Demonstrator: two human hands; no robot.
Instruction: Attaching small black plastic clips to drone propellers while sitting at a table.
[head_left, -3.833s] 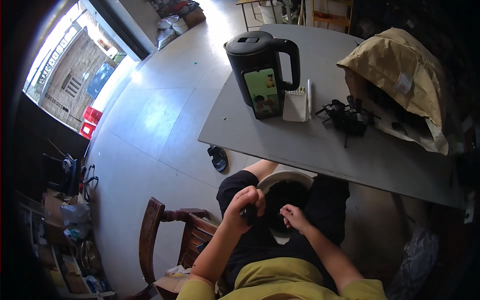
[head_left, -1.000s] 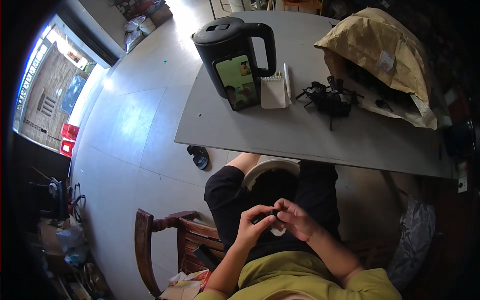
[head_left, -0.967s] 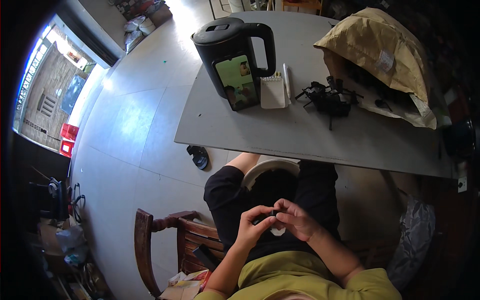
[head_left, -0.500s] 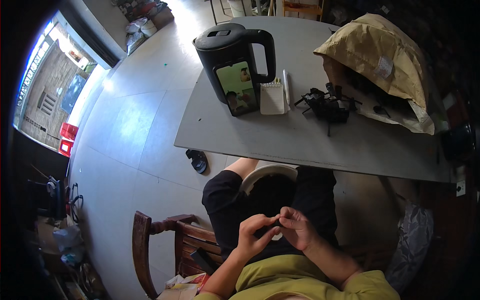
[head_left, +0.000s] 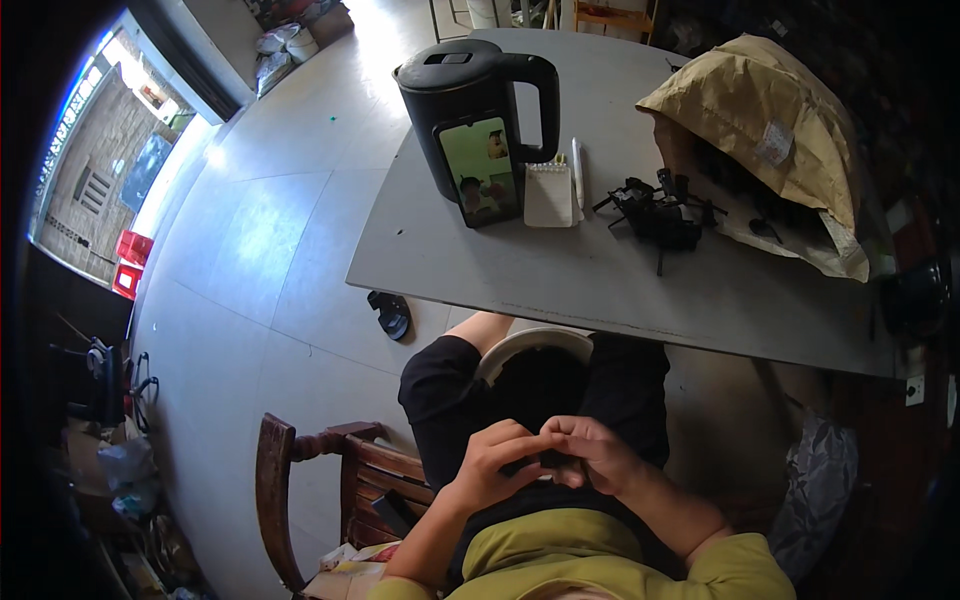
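My left hand (head_left: 497,463) and my right hand (head_left: 598,456) meet above my lap, fingers closed together in a pinch. Something small and dark seems to sit between them; the fingers and the black shorts behind make it hard to name. Just beyond the hands, a pale round bucket (head_left: 508,347) stands between my knees, its inside dark. On the grey table (head_left: 470,268) lies a cluster of black spindly parts (head_left: 660,218). A brown paper bag (head_left: 770,100) lies to its right, its mouth open on dark contents.
A black kettle (head_left: 440,90) stands on the table with a lit phone (head_left: 480,172) leaning on it. Beside them are a small notepad (head_left: 550,196) and a white pen (head_left: 577,170). A wooden chair (head_left: 275,490) is at my left; a black sandal (head_left: 391,316) lies on the floor.
Both hands remain together over my lap. The left fingers have straightened toward the right hand, and the right fingers have curled in lower. The view has shifted slightly.
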